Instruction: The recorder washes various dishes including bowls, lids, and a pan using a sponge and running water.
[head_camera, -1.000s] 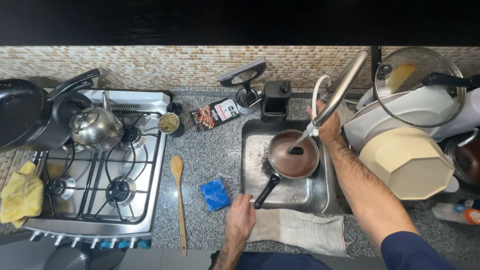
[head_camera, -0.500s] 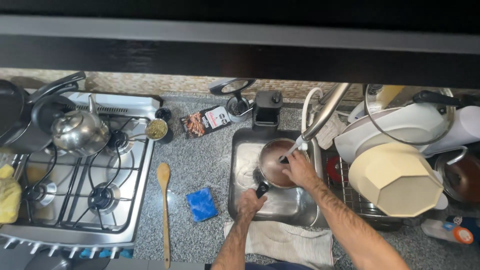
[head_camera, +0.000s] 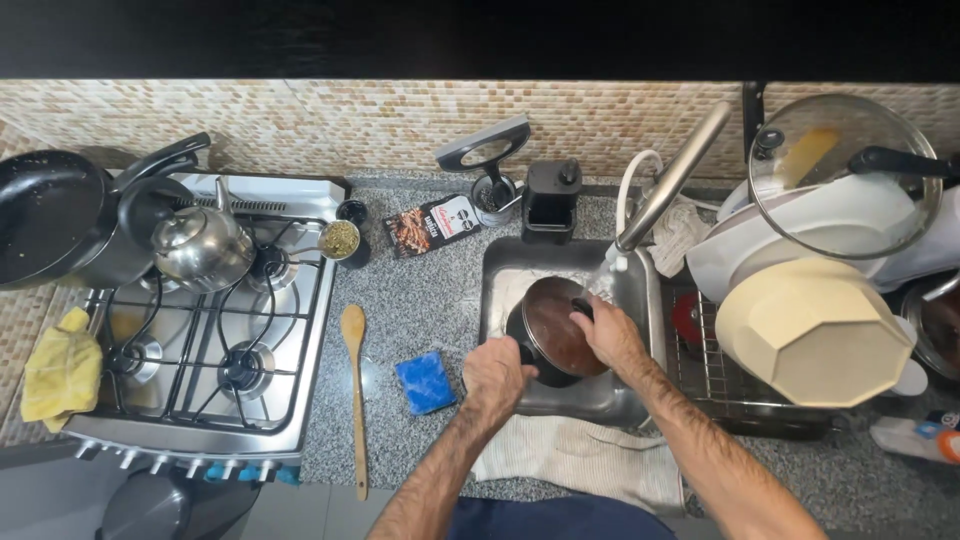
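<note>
A small dark saucepan (head_camera: 553, 333) sits tilted in the steel sink (head_camera: 640, 290), its brown inside turned up toward the camera, just below the spout of the curved tap (head_camera: 672, 180). The left hand (head_camera: 497, 377) is clamped around the pan's handle at the sink's front-left edge, and the handle is hidden inside the fist. The right hand (head_camera: 611, 335) lies on the pan's right rim with fingers curled over the edge and pressing against the inside — whether it holds a scrubber cannot be told. A folded pale cloth (head_camera: 585, 457) hangs over the surface's front edge below the sink. Left of the sink, on the speckled grey surface (head_camera: 420, 290), a blue sponge (head_camera: 425, 381) lies near the left hand and a wooden spoon (head_camera: 354, 390) lies lengthwise beside the gas stove (head_camera: 200, 330). A steel kettle (head_camera: 200, 245) stands on a back burner. At the right end, a drying rack (head_camera: 715, 370) carries a beige octagonal dish (head_camera: 810, 335) and a glass lid (head_camera: 845, 175).
</note>
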